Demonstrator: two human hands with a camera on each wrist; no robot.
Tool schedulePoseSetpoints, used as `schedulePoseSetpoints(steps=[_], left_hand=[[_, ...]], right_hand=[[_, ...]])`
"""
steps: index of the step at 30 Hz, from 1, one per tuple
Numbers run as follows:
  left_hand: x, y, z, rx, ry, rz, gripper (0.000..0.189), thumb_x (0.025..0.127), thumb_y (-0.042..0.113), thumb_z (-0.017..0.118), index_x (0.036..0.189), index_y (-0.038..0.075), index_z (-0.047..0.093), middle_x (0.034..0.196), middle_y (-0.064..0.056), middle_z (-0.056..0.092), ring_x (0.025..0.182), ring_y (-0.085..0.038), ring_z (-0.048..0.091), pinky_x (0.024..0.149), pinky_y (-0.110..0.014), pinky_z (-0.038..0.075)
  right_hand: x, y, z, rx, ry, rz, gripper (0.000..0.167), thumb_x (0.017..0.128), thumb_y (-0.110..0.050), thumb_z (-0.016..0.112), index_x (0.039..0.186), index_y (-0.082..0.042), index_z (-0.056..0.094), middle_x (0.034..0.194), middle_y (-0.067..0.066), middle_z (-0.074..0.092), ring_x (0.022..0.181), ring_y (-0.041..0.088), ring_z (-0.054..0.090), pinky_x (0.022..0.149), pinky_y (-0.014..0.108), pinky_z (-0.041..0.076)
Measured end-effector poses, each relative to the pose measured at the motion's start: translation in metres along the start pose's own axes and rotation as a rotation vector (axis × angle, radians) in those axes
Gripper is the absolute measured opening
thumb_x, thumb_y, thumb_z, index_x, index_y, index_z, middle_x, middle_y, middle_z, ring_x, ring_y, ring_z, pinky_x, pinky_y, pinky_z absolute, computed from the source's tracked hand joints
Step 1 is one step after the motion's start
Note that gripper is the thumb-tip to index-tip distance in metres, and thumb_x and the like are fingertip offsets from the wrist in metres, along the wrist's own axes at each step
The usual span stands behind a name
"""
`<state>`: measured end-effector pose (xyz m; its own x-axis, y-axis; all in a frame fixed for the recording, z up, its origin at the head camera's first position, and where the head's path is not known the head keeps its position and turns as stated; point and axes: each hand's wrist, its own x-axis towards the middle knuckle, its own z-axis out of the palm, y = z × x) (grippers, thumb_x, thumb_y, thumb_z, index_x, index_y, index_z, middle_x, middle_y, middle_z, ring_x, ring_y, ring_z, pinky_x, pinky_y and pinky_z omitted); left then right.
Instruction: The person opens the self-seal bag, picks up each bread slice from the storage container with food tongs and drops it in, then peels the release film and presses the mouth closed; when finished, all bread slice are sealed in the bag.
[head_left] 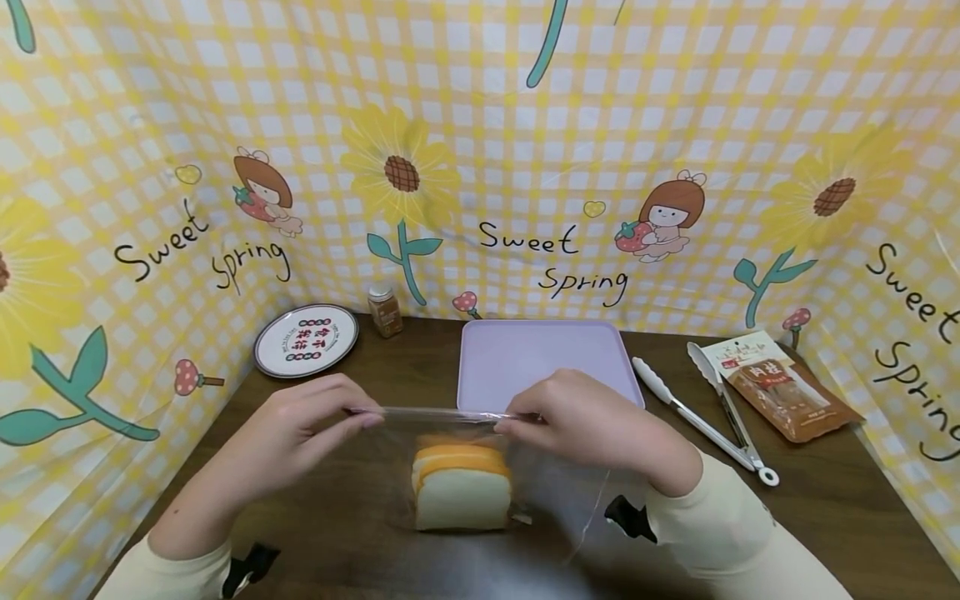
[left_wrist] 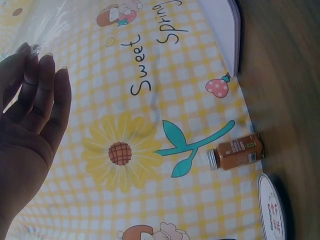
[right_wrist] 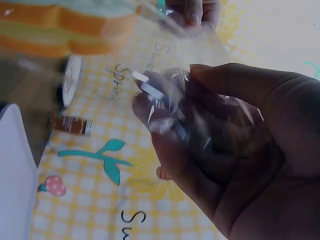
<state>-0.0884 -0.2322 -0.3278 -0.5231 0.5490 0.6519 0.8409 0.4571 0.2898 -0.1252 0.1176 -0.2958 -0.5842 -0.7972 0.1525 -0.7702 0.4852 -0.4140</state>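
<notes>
A clear plastic bag [head_left: 438,414] is stretched between both hands, with slices of bread [head_left: 462,500] inside its lower part. The left hand [head_left: 303,429] pinches one top corner of the bag between thumb and fingers. At the other top corner the right hand [head_left: 573,421] pinches the film; in the right wrist view, crinkled plastic [right_wrist: 165,102] lies across that hand's fingers. The bread's orange crust [right_wrist: 55,30] appears blurred at the upper left there. Whether the bread's base touches the table cannot be told.
Behind the hands lies a lilac tray [head_left: 547,358]. White-tipped tongs [head_left: 712,417] and a brown food packet [head_left: 787,392] lie to the right. A round plate [head_left: 306,342] and a small spice jar [head_left: 386,312] stand at the back left. A checked cloth [head_left: 487,125] surrounds the table.
</notes>
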Motion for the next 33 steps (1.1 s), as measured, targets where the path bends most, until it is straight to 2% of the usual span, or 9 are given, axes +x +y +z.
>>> schedulePoseSetpoints(steps=[6, 8, 12, 16, 19, 23, 25, 28, 33], left_hand=[[-0.007, 0.000, -0.008, 0.019, -0.002, -0.045, 0.015, 0.098, 0.013, 0.078, 0.108, 0.025, 0.077, 0.100, 0.012, 0.076, 0.088, 0.006, 0.065, 0.079, -0.010, 0.052], [-0.010, 0.001, -0.011, 0.024, -0.014, -0.074, 0.020, 0.096, 0.010, 0.080, 0.108, 0.026, 0.077, 0.100, 0.013, 0.075, 0.088, 0.006, 0.064, 0.078, -0.009, 0.051], [-0.014, 0.003, -0.016, 0.022, -0.038, -0.120, 0.039, 0.086, -0.005, 0.084, 0.107, 0.027, 0.077, 0.100, 0.016, 0.074, 0.087, 0.007, 0.063, 0.077, -0.010, 0.051], [-0.017, 0.004, -0.017, 0.003, -0.027, -0.100, 0.049, 0.079, -0.013, 0.084, 0.107, 0.026, 0.076, 0.099, 0.015, 0.073, 0.087, 0.007, 0.063, 0.075, -0.011, 0.051], [-0.022, 0.002, -0.021, -0.025, 0.001, -0.060, 0.048, 0.079, -0.013, 0.084, 0.108, 0.024, 0.076, 0.098, 0.012, 0.074, 0.086, 0.005, 0.064, 0.074, -0.012, 0.051], [-0.031, -0.004, -0.030, -0.069, 0.016, -0.051, 0.045, 0.082, -0.013, 0.082, 0.111, 0.021, 0.076, 0.099, 0.010, 0.075, 0.088, 0.000, 0.067, 0.077, -0.012, 0.053], [-0.035, -0.007, -0.035, -0.073, 0.003, -0.086, 0.046, 0.083, -0.015, 0.081, 0.111, 0.021, 0.076, 0.099, 0.011, 0.075, 0.089, -0.001, 0.068, 0.079, -0.012, 0.054], [-0.039, -0.014, -0.042, -0.052, -0.028, -0.190, 0.046, 0.086, -0.014, 0.079, 0.111, 0.024, 0.076, 0.098, 0.014, 0.074, 0.089, -0.001, 0.068, 0.077, -0.011, 0.054], [-0.047, -0.031, -0.045, 0.068, -0.037, -0.378, 0.033, 0.095, -0.002, 0.077, 0.110, 0.028, 0.078, 0.100, 0.013, 0.074, 0.088, 0.003, 0.066, 0.074, -0.009, 0.055]], right_hand=[[-0.011, 0.012, -0.004, 0.067, -0.023, 0.033, 0.030, 0.108, -0.031, 0.066, 0.080, -0.026, 0.074, 0.066, -0.020, 0.053, 0.058, -0.008, 0.040, 0.058, 0.016, 0.038], [-0.014, 0.015, -0.005, 0.089, -0.018, 0.020, 0.030, 0.108, -0.031, 0.066, 0.080, -0.027, 0.074, 0.068, -0.019, 0.056, 0.059, -0.008, 0.040, 0.058, 0.016, 0.039], [-0.017, 0.019, -0.005, 0.135, -0.013, -0.008, 0.026, 0.108, -0.030, 0.066, 0.085, -0.026, 0.078, 0.072, -0.015, 0.063, 0.061, -0.008, 0.042, 0.058, 0.016, 0.040], [-0.018, 0.020, -0.004, 0.185, -0.028, -0.015, 0.021, 0.107, -0.031, 0.067, 0.092, -0.026, 0.081, 0.079, -0.018, 0.068, 0.065, -0.007, 0.047, 0.062, 0.016, 0.044], [-0.017, 0.018, -0.003, 0.252, -0.054, -0.028, 0.020, 0.107, -0.031, 0.066, 0.097, -0.024, 0.083, 0.086, -0.017, 0.073, 0.072, -0.005, 0.055, 0.068, 0.017, 0.049], [-0.010, 0.017, 0.001, 0.343, -0.100, -0.075, 0.023, 0.110, -0.031, 0.062, 0.101, -0.025, 0.082, 0.093, -0.015, 0.077, 0.080, -0.001, 0.063, 0.076, 0.018, 0.055], [-0.003, 0.017, 0.005, 0.375, -0.117, -0.085, 0.025, 0.111, -0.031, 0.059, 0.101, -0.025, 0.081, 0.095, -0.015, 0.078, 0.085, -0.001, 0.067, 0.080, 0.020, 0.059], [0.011, 0.020, 0.012, 0.404, -0.129, -0.056, 0.026, 0.112, -0.029, 0.059, 0.101, -0.024, 0.082, 0.095, -0.012, 0.080, 0.088, -0.003, 0.072, 0.083, 0.022, 0.061], [0.046, 0.030, 0.026, 0.433, -0.131, 0.031, 0.028, 0.112, -0.027, 0.058, 0.103, -0.020, 0.083, 0.094, -0.001, 0.082, 0.083, 0.008, 0.076, 0.075, 0.026, 0.064]])
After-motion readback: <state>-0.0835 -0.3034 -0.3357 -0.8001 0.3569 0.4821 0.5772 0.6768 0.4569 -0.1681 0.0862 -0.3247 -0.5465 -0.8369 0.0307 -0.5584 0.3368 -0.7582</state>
